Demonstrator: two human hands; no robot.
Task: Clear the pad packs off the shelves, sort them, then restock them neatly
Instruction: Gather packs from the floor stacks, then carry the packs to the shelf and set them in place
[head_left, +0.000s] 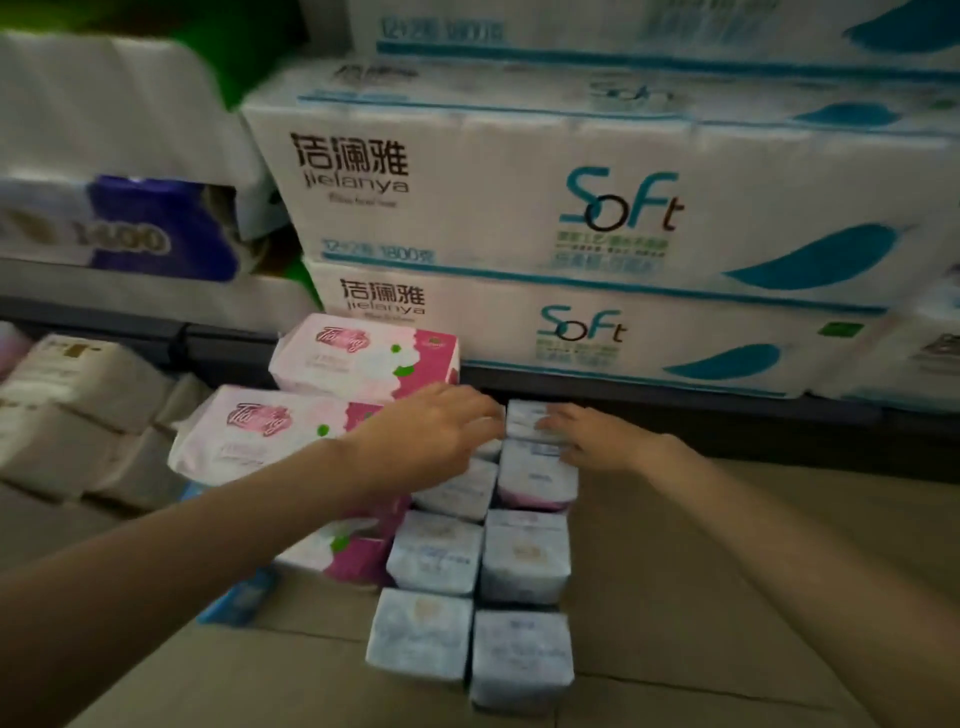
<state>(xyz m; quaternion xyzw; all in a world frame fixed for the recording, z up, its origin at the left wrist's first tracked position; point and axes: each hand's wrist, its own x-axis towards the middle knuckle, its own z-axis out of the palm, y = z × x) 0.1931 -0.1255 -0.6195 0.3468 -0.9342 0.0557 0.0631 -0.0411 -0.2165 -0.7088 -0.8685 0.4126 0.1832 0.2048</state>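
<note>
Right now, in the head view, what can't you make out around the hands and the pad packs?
- Left hand: fingertips motion-blurred; grip unclear.
- Right hand: fingers lie on the far pale blue-white pad pack; pressing or pinching unclear.
- Small print on the two rows of pale pad packs: too blurred.
- Pink-and-white floral packs: the lower ones hidden by the left forearm.
- Blue pack at floor level: mostly covered.

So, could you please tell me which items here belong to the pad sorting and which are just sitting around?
Part of the job:
- small blue-grey pad packs in two rows
- pink pad packs
- left hand, right hand

Just lying about:
- Soft tissue cases
- beige tissue packs
</note>
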